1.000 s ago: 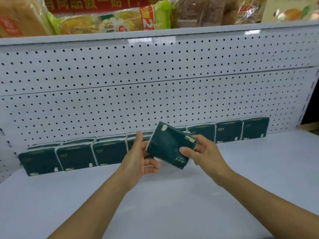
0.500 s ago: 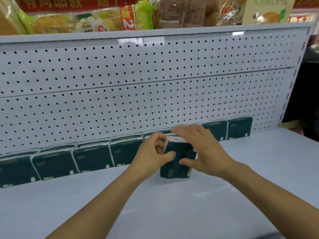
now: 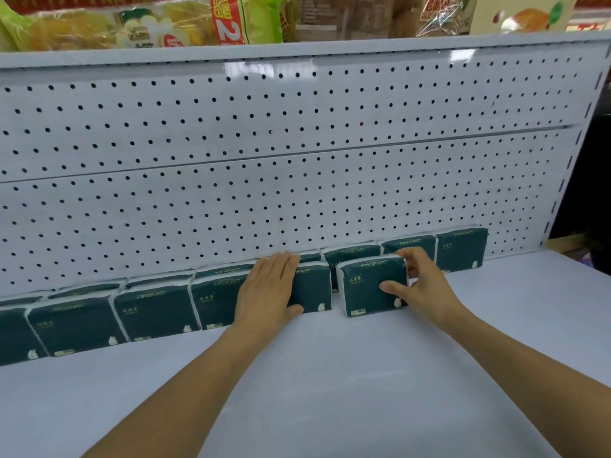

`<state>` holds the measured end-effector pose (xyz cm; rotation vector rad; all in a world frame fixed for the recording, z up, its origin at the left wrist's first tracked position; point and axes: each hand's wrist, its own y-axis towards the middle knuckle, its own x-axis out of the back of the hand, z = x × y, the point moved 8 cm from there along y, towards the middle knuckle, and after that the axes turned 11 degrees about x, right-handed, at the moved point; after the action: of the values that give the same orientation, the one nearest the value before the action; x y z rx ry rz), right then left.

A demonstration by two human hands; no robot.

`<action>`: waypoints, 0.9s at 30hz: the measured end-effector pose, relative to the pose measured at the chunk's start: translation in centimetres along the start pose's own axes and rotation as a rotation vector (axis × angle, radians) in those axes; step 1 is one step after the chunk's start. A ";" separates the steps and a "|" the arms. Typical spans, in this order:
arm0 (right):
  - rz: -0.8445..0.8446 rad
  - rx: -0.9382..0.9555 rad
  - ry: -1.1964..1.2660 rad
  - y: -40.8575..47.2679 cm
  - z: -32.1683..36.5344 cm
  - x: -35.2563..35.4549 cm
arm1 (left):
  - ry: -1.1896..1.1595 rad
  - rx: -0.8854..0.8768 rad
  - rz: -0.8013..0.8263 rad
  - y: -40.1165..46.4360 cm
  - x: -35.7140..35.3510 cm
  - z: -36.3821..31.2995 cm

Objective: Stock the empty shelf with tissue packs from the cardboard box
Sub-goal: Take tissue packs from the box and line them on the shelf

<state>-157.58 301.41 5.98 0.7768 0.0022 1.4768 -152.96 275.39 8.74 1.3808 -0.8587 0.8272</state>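
Dark green tissue packs stand upright in rows along the back of the white shelf (image 3: pixel 363 375). My left hand (image 3: pixel 269 289) lies flat, fingers straight, against the front of one front-row pack (image 3: pixel 312 287). My right hand (image 3: pixel 415 285) grips another upright pack (image 3: pixel 367 285) just to the right, thumb on its front face and fingers over its top right corner. A small gap separates these two packs. More front-row packs (image 3: pixel 155 309) run off to the left. Back-row packs (image 3: pixel 461 247) continue to the right. The cardboard box is out of view.
A white pegboard back panel (image 3: pixel 297 160) rises behind the packs. Bagged bread and snack goods (image 3: pixel 148 24) fill the shelf above. The shelf's right upright (image 3: pixel 568 166) ends the bay, with a dark aisle beyond it.
The packs held between both hands have been parted and stood in the front row. My left hand flattened against the left one; my right hand shifted right with the other.
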 end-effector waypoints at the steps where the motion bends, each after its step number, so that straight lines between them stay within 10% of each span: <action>1: -0.003 -0.005 0.001 0.4 -0.2 -0.4 | 0.035 -0.006 -0.010 0.2 -0.3 0.0; 19: 0.024 0.109 -0.578 2.3 2.7 -2.7 | 0.149 0.064 -0.022 1.0 -0.9 0.1; 27: -0.010 0.614 -0.654 -1.1 10.0 -3.2 | 0.134 0.101 -0.145 -1.3 4.4 -0.3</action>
<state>-152.50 294.01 11.66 1.7305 -0.0369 1.1534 -149.77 275.60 12.04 1.4401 -0.6138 0.8495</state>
